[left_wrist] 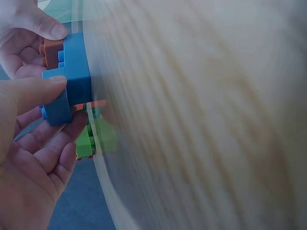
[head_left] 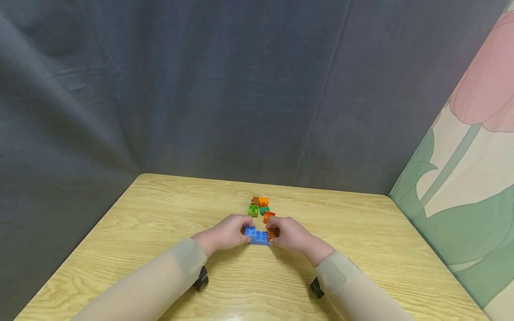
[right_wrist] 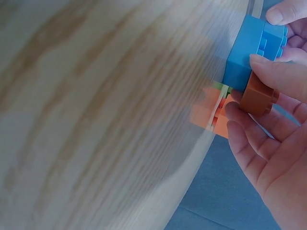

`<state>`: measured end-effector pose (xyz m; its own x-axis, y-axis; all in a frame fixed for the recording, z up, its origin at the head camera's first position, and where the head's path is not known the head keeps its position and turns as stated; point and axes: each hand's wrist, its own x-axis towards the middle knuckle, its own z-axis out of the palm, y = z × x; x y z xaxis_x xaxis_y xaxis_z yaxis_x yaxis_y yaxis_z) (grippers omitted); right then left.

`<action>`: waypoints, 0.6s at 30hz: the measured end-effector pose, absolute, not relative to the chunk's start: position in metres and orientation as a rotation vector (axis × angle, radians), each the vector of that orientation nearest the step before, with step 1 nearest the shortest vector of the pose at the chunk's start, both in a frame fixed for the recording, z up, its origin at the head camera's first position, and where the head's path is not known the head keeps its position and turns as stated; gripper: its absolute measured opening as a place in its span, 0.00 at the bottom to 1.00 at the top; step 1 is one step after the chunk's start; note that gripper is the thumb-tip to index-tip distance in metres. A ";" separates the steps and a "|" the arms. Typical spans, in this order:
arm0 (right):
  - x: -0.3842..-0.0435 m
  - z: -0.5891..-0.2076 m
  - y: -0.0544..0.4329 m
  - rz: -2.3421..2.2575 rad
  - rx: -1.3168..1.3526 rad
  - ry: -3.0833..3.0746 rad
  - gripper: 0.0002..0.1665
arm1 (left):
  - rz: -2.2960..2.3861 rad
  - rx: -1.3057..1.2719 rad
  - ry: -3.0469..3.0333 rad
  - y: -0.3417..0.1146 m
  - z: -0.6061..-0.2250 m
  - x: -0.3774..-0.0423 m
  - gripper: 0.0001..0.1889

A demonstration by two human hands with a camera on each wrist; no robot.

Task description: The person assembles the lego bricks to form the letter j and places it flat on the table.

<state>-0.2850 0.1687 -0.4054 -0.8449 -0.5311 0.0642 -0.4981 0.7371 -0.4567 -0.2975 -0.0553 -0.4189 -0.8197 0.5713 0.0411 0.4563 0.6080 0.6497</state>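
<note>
A long blue toy building brick (head_left: 259, 240) sits on the table in front of me, studs upward. On its left end is a smaller blue brick (left_wrist: 56, 103), which my left hand (head_left: 230, 232) pinches between thumb and fingers. My right hand (head_left: 293, 235) pinches a brown brick (right_wrist: 258, 96) at the other end, its thumb also reaching the long brick's side. Studs of the long brick show between the two end pieces. Whether the brown brick is fully seated cannot be told, as fingers cover part of it.
Beyond my hands lie a light green brick (head_left: 253, 211), a dark green brick (head_left: 264, 210), a red-orange brick (head_left: 268, 216), an orange brick (head_left: 263, 202) and another brown brick (head_left: 255, 201). A dark curtain (head_left: 225, 98) hangs behind the wooden table (head_left: 160, 214).
</note>
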 end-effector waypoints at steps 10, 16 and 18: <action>-0.284 -0.405 0.169 -0.726 -0.855 2.868 0.16 | 0.941 0.902 2.680 -0.054 -0.414 -0.297 0.11; -0.285 -0.407 0.169 -0.740 -0.850 2.855 0.16 | 0.790 0.931 2.748 -0.051 -0.409 -0.294 0.10; -0.286 -0.408 0.168 -0.739 -0.854 2.854 0.16 | 0.709 0.949 2.791 -0.049 -0.408 -0.293 0.09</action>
